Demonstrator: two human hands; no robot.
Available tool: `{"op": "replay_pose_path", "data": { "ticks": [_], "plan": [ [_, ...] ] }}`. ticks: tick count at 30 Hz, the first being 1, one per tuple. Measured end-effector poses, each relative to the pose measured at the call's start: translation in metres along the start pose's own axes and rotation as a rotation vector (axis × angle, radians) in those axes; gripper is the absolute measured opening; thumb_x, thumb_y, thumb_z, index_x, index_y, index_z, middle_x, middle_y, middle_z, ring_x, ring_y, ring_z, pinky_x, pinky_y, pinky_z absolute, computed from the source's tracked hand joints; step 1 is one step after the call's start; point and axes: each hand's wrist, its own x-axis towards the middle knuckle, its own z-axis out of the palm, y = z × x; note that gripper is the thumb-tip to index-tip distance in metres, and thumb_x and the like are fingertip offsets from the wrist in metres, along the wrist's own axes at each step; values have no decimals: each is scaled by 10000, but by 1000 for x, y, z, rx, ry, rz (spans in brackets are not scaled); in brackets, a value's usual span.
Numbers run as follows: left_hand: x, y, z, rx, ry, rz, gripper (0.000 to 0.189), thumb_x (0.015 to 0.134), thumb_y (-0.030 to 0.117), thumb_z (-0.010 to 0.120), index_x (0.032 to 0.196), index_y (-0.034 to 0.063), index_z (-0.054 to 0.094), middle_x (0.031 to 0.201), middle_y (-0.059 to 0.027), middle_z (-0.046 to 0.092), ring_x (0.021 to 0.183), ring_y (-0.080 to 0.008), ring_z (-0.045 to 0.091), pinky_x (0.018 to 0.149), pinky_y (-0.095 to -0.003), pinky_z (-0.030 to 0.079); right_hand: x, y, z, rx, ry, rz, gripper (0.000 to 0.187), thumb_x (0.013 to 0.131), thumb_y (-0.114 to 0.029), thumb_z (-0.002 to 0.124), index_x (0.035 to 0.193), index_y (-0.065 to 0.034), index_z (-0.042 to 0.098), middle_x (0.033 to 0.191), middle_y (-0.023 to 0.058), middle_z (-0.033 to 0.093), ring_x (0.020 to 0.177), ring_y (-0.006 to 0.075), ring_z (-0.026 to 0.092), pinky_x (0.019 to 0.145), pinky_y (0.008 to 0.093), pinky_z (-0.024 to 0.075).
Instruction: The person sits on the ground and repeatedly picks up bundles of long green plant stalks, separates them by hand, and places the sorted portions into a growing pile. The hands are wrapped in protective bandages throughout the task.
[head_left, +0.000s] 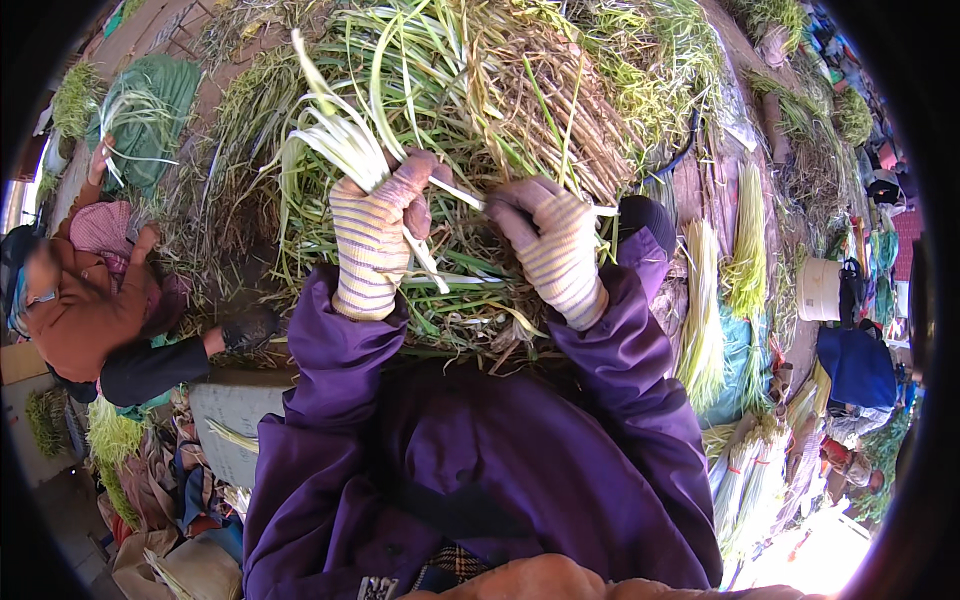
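Note:
My left hand (386, 217), in a striped fingerless knit glove, is closed around a bunch of pale leafy stalks (341, 142) whose white ends fan out to the upper left. Between the fingertips of my right hand (551, 232), gloved alike, is a thin white stalk (459, 193) that spans the gap from my left hand. Under both hands lies a heap of green leaves and trimmings (450, 262). Dry brown stems (555, 105) are piled just beyond my right hand. Where the stalk in my right hand ends is hidden by the fingers.
A co-worker (97, 292) sits at the left, holding pale stalks by a green sack (154, 112). Bundles of pale yellow-green stalks (703, 300) lie at my right, with tied bundles (750, 472) below them. A white bucket (819, 289) stands farther right. A grey block (240, 427) is at lower left.

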Motion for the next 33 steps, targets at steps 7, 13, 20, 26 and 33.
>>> {"op": "replay_pose_path", "data": {
  "ticks": [7, 13, 20, 26, 33],
  "plan": [
    [11, 19, -28, -151, -4, 85, 229, 863, 235, 725, 863, 12, 671, 650, -25, 584, 459, -55, 408, 442, -211, 304, -35, 19, -26, 34, 27, 365, 122, 864, -64, 651, 947, 8, 703, 818, 119, 689, 714, 174, 635, 688, 278, 488],
    [-3, 32, -41, -162, -33, 171, 204, 871, 168, 709, 928, -13, 633, 721, -71, 602, 471, -56, 412, 442, -223, 318, -31, 33, -25, 128, -1, 327, 138, 876, -80, 647, 953, 24, 695, 770, 109, 684, 688, 137, 614, 677, 277, 492],
    [3, 45, -64, -262, -72, 262, 274, 890, 206, 700, 1021, -7, 588, 767, -85, 598, 512, -68, 452, 479, -225, 365, -22, 22, -33, -151, -40, 246, 173, 836, -67, 678, 995, 3, 686, 845, 143, 674, 737, 216, 616, 723, 313, 496],
    [-2, 42, -48, -311, -149, 205, 285, 894, 203, 694, 1063, -3, 594, 876, -148, 635, 492, -59, 446, 464, -218, 362, 17, -27, -45, -138, -62, -91, 528, 706, -87, 764, 1211, -69, 611, 1178, 143, 626, 1103, 300, 591, 936, 386, 477],
    [-9, 35, -36, -382, -78, 192, 267, 894, 178, 691, 1054, -15, 599, 878, -151, 631, 489, -59, 449, 446, -216, 361, 34, -45, 21, 133, -113, -107, 203, 813, -183, 689, 963, -55, 642, 872, 154, 645, 811, 365, 620, 715, 432, 497]
  ]
}}
